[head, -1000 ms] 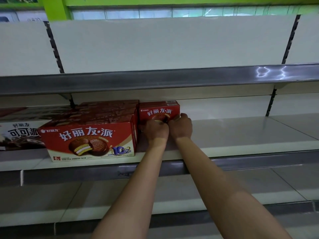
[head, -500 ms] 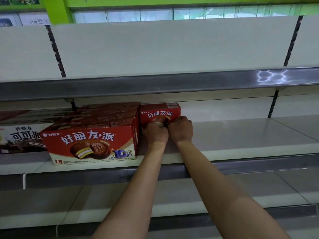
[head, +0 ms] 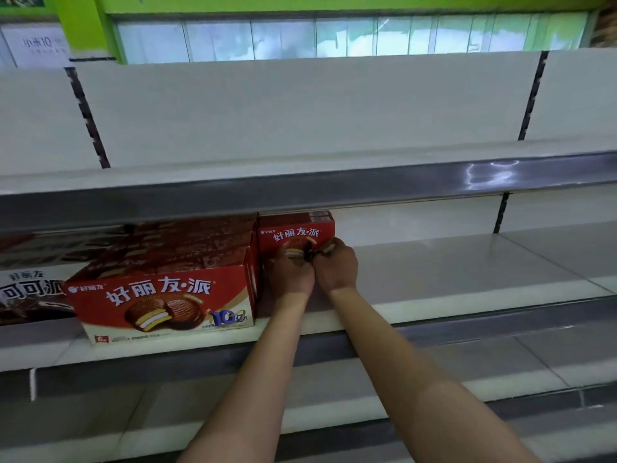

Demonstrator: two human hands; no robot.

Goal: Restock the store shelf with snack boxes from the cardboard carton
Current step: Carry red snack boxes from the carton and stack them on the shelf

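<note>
My left hand [head: 291,269] and right hand [head: 335,265] stay curled against the rear snack box [head: 296,230]; grip unclear. Shelf [head: 450,275] rightward lies bare.

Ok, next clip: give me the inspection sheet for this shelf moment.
Surface: white middle shelf, bare right of the boxes.
Job's things: red snack box at the back; front row box at the shelf edge; carton not in view.
Clutter: dark cocoa boxes far left.
Grippers: left hand and right hand against the back box, fingers curled; grip unclear.
Cables: nothing seen.
Surroundings: upper shelf, green trim.
</note>
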